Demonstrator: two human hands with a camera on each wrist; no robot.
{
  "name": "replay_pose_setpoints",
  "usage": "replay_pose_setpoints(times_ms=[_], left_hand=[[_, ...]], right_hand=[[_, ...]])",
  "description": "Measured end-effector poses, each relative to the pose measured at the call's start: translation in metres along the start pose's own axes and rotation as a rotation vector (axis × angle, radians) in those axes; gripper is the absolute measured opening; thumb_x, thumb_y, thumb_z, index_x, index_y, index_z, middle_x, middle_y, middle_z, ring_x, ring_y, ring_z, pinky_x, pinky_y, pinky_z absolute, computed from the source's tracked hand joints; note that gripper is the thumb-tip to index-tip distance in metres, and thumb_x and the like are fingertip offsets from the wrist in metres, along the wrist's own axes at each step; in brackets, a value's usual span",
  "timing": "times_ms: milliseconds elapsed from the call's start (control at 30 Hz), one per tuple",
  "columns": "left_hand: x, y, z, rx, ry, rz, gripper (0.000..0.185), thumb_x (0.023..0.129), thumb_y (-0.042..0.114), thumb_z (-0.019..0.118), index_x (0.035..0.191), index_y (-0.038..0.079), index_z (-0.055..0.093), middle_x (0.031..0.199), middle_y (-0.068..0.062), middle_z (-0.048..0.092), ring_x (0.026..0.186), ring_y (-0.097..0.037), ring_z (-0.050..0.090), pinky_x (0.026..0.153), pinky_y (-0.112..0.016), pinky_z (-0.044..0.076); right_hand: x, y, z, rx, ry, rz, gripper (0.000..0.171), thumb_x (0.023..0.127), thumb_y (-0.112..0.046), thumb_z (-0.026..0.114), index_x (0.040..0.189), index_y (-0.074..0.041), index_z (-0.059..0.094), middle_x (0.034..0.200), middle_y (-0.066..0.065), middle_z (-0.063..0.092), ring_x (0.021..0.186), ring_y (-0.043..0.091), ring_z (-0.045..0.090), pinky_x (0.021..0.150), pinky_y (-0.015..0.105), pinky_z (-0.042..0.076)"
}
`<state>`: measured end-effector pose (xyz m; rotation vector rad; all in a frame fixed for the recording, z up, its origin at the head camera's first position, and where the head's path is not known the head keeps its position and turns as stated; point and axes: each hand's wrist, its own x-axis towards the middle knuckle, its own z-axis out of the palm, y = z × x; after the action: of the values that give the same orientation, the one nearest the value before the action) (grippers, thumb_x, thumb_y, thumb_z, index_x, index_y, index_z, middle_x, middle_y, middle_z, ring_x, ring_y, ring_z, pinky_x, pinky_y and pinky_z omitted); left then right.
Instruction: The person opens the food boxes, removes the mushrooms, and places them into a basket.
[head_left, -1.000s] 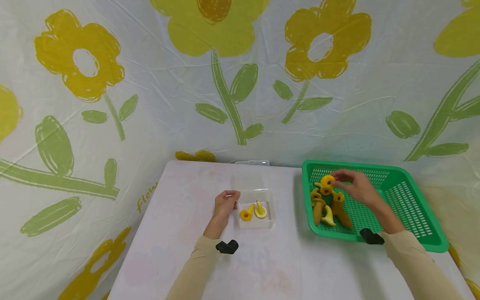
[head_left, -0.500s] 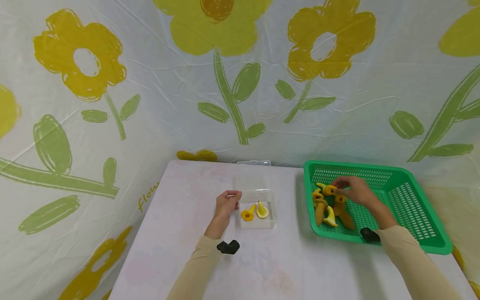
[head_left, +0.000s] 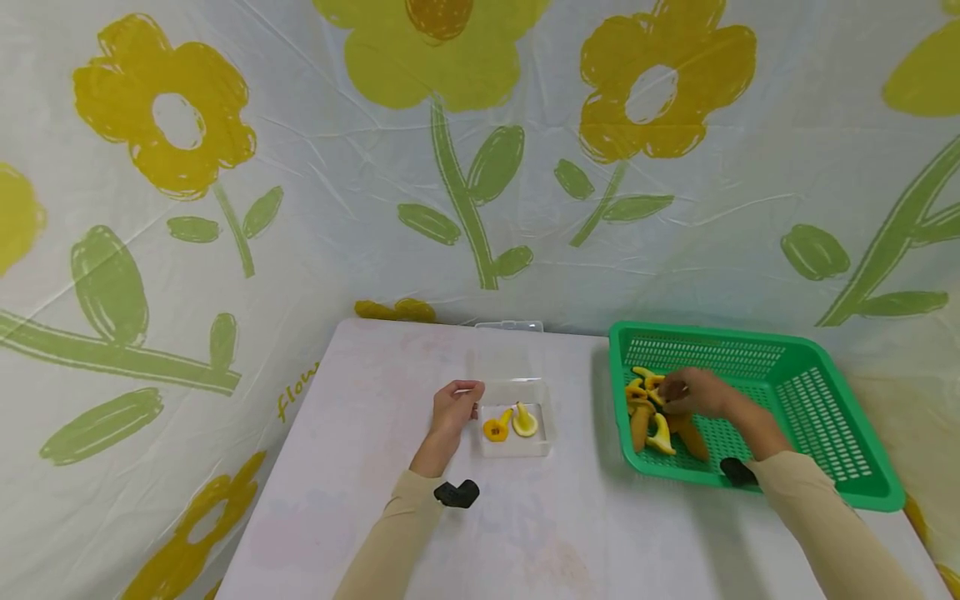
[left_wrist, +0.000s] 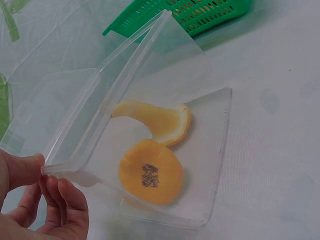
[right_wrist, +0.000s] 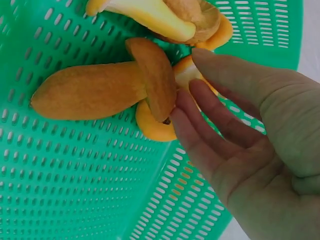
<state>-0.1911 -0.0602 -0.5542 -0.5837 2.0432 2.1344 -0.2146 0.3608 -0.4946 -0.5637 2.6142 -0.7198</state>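
My left hand point(head_left: 452, 408) pinches the left rim of a clear plastic box point(left_wrist: 212, 200) between thumb and fingers. Inside lie an orange toy mushroom point(left_wrist: 150, 172) with a dark patch and a curved pale-yellow mushroom point(left_wrist: 167, 122). Over the pile in the green basket point(head_left: 757, 479) is my right hand point(head_left: 701, 393). Its thumb and fingers stand apart beside a brown toy mushroom point(right_wrist: 95, 90), fingertips at its cap. A yellow mushroom point(right_wrist: 155, 125) lies partly beneath that cap; a pale-yellow piece shows between thumb and fingers. No firm hold shows.
Several more yellow and brown mushrooms lie at the basket's left end, including a yellow one point(head_left: 660, 435). The box's clear lid point(head_left: 508, 346) is folded back toward the wall. A white cloth covers the table point(head_left: 525, 533); a flower-printed sheet point(head_left: 315, 167) hangs behind.
My right hand has lowered from a raised yellow mushroom, which now lies among the pile, and moved slightly nearer me over the brown one. The left hand stays on the box rim.
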Motion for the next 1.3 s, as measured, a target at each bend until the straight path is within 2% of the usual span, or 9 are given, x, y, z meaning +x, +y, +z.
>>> replay_pose_setpoints(times_ms=[100,267,400,533,733,1000,1300], left_hand=[[0.000,0.000,0.001,0.005,-0.002,0.002,0.021,0.097,0.017,0.072,0.109,0.000,0.068,0.088,-0.009,0.064,0.066,-0.015,0.051,0.060,-0.019,0.049],[-0.001,0.001,0.001,0.022,0.008,-0.012,0.022,0.098,0.019,0.072,0.111,0.002,0.068,0.096,-0.018,0.066,0.068,-0.015,0.052,0.062,-0.019,0.049],[-0.002,0.000,0.001,0.034,0.014,-0.009,0.023,0.098,0.021,0.072,0.112,0.002,0.068,0.093,-0.015,0.065,0.069,-0.015,0.052,0.062,-0.019,0.048],[-0.002,-0.001,0.001,0.033,0.012,-0.013,0.024,0.098,0.021,0.072,0.112,0.003,0.067,0.096,-0.016,0.066,0.070,-0.016,0.052,0.063,-0.019,0.048],[-0.002,0.000,0.002,0.035,0.014,-0.025,0.022,0.099,0.021,0.071,0.113,0.004,0.068,0.106,-0.023,0.067,0.071,-0.016,0.053,0.064,-0.019,0.049],[-0.002,-0.001,0.001,0.032,0.012,-0.016,0.023,0.099,0.020,0.071,0.113,0.002,0.067,0.100,-0.021,0.067,0.067,-0.015,0.052,0.062,-0.018,0.049],[-0.005,0.001,0.001,0.032,0.009,-0.016,0.024,0.099,0.020,0.071,0.114,0.001,0.067,0.098,-0.021,0.066,0.065,-0.015,0.051,0.061,-0.018,0.049]], right_hand=[[-0.001,-0.001,0.000,-0.012,0.006,-0.004,0.021,0.095,-0.005,0.071,0.108,0.011,0.068,0.102,0.022,0.069,0.094,0.040,0.066,0.078,0.050,0.057],[0.000,-0.011,0.000,-0.009,0.079,-0.043,0.016,0.101,-0.008,0.065,0.106,0.007,0.068,0.100,0.017,0.070,0.093,0.036,0.068,0.076,0.047,0.058],[0.002,-0.026,0.000,-0.017,0.143,-0.075,0.013,0.101,-0.007,0.064,0.105,0.005,0.068,0.098,0.012,0.070,0.092,0.034,0.068,0.079,0.049,0.058],[0.004,-0.039,0.000,-0.011,0.184,-0.101,0.012,0.100,-0.006,0.065,0.105,0.004,0.070,0.098,0.011,0.071,0.092,0.032,0.069,0.080,0.048,0.058],[0.009,-0.053,0.003,0.013,0.228,-0.138,0.011,0.101,-0.007,0.065,0.105,0.002,0.069,0.100,0.010,0.072,0.092,0.030,0.069,0.078,0.039,0.057],[0.018,-0.081,0.011,0.111,0.273,-0.165,0.009,0.101,-0.005,0.064,0.105,0.002,0.068,0.101,0.012,0.071,0.095,0.032,0.068,0.075,0.030,0.057],[0.034,-0.111,0.031,0.165,0.314,-0.174,0.009,0.099,-0.006,0.068,0.104,0.002,0.068,0.099,0.010,0.070,0.092,0.029,0.067,0.081,0.040,0.058]])
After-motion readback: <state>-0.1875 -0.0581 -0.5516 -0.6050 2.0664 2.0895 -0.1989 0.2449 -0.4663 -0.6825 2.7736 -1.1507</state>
